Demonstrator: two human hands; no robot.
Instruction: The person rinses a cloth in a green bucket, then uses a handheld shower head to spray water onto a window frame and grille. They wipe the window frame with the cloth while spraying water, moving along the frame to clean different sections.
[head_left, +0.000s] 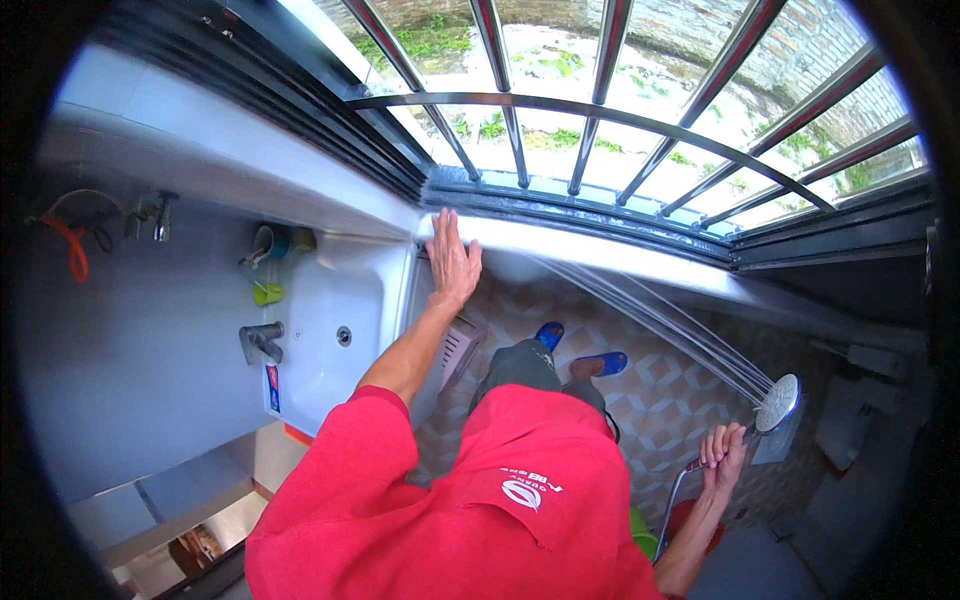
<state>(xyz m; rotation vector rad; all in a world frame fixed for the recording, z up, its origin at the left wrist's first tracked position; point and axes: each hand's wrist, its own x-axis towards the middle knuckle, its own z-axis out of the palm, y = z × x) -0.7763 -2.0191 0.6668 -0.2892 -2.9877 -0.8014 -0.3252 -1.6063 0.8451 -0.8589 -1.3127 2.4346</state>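
Note:
My right hand (721, 456) grips the handle of a chrome shower head (778, 405), low at the right. Jets of water (652, 322) run from its face towards the wall under the window. A metal shower hose (667, 510) hangs down from the handle. My left hand (454, 259) is held flat with fingers extended at the left end of the white window sill (600, 246); whether the palm presses on it cannot be told. Behind the sill lies the dark window track (574, 212), wet along its length.
A white washbasin (360, 300) with a faucet (262, 341), cups (268, 292) and a toothpaste tube (272, 388) is at left. Metal bars (592, 112) cross the window. A pink plastic item (460, 346) stands beside the basin. Green (643, 532) and red (686, 517) containers are behind my right arm.

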